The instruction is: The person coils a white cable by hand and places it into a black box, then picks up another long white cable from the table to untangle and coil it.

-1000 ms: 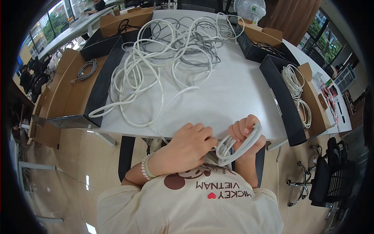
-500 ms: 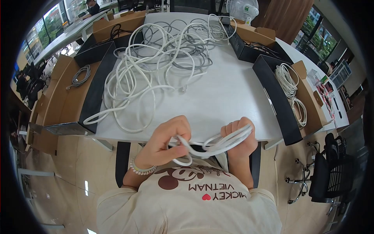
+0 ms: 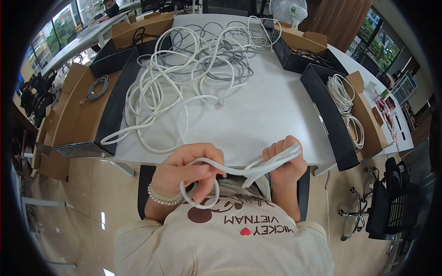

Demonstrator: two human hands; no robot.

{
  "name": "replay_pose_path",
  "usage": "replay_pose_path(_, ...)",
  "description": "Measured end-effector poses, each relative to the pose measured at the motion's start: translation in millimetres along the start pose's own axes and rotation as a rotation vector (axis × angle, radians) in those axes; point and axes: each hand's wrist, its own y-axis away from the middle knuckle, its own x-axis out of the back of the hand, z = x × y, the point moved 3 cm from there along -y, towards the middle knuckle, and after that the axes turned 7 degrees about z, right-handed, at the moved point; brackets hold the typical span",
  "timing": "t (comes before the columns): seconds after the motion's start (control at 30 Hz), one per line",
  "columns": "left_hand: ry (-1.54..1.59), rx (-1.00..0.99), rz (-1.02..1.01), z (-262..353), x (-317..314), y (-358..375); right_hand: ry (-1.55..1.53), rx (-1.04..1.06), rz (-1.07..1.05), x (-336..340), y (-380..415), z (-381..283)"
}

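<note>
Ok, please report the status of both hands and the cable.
Left hand holds white cable. Right hand grips its gathered loops. Tangled cables on the table beyond.

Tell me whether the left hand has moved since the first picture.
Yes. The left hand has shifted left, closer to the box that holds the gray coil.

The white tabletop [image 3: 276, 108] offered clearance between the tangled cables [image 3: 154, 92] and the right-hand black box [image 3: 329, 119]; both obstructed lateral passage.

Cables [image 3: 122, 133] on table [image 3: 262, 110], boxes [image 3: 328, 122] to left and right, fan [image 3: 289, 11] behind
</note>
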Motion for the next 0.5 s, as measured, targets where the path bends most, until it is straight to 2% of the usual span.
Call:
replay_pose_path(0.07,-0.068,-0.009,-0.03,-3.4,1.3,-3.0,-0.044,-0.004,0.01,2.3,-1.3,-1.3)
replay_pose_path(0.13,-0.383,-0.071,0.005,-1.2,-0.6,-6.2,-0.049,0.023,-0.037,1.5,-2.2,-0.6)
replay_pose_path(0.17,-0.502,-0.185,0.036,-1.0,0.4,-8.7,-0.056,0.044,-0.084,0.1,-2.0,0.3)
replay_pose_path(0.2,-0.502,-0.186,0.04,-0.5,0.2,-9.2,-0.057,0.04,-0.086,0.0,-1.5,1.7)
replay_pose_path(0.27,-0.775,-0.271,0.036,2.2,-1.7,-9.7,-0.008,0.103,-0.124,-1.0,0.4,1.7)
replay_pose_path(0.4,-0.858,-0.21,0.026,2.2,-7.6,-12.0,0.077,0.158,-0.173,-2.1,2.4,1.4)
replay_pose_path(0.47,-0.991,-0.239,0.063,0.1,-6.3,-12.9,0.144,0.265,-0.033,-3.2,6.6,0.4)
replay_pose_path(0.5,-0.992,-0.244,0.066,-1.6,-4.8,-14.0,0.143,0.264,-0.039,-3.1,7.5,1.2)
